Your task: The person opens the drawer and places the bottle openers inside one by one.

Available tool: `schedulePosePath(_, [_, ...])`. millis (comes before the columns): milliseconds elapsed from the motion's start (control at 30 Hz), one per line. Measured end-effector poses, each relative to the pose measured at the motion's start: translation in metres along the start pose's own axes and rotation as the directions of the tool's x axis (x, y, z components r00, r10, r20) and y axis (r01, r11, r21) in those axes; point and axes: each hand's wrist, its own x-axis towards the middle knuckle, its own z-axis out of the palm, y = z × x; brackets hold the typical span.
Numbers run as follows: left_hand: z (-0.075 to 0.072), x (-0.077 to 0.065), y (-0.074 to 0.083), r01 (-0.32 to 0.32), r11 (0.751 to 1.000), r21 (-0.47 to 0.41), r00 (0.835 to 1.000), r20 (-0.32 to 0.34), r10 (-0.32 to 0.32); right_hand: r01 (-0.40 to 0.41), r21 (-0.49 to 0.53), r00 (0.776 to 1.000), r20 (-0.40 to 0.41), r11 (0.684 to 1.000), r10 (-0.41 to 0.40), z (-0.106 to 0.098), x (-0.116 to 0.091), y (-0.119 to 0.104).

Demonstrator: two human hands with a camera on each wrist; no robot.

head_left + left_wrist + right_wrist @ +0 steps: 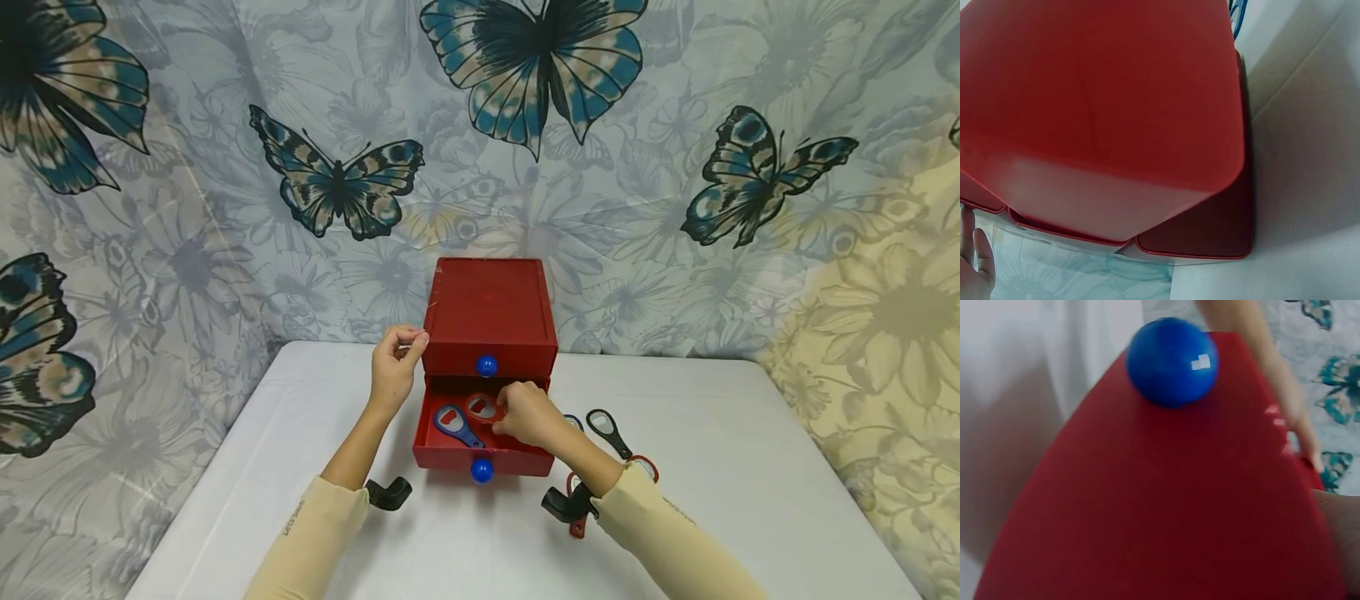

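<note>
A red two-drawer box (489,300) with blue round knobs stands on the table, its lower drawer (442,456) pulled out. In that drawer lie a blue-framed magnifying glass (463,432) and a red-framed magnifying glass (476,406). My right hand (528,414) reaches in from the right and pinches the red one near its handle, which the fingers partly hide. At the box's upper left front corner, my left hand (393,367) rests its fingertips on the edge. Up close, the left wrist view has the box's red wall (1097,94) beside the fingers (984,253).
Right of the drawer, a black magnifying glass (618,442) lies on the white table (750,483), with red ones and a blue one partly behind my right forearm. A butterfly-print cloth (600,250) hangs behind. Black camera mounts (388,494) sit at both wrists.
</note>
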Motion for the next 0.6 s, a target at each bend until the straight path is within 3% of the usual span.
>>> schedulePosePath(333, [0.001, 0.0, -0.003, -0.003, 1.0, 0.01, 1.0, -0.006, 0.003, -0.035, -0.048, 0.998, 0.042, 0.998, 0.037, 0.017, 0.009, -0.001])
schedulePosePath(600, [-0.001, 0.006, -0.032, -0.003, 1.0, 0.009, 1.0, -0.009, 0.003, -0.006, -0.02, 1.0, -0.018, 1.0, 0.006, 0.011, 0.002, 0.002])
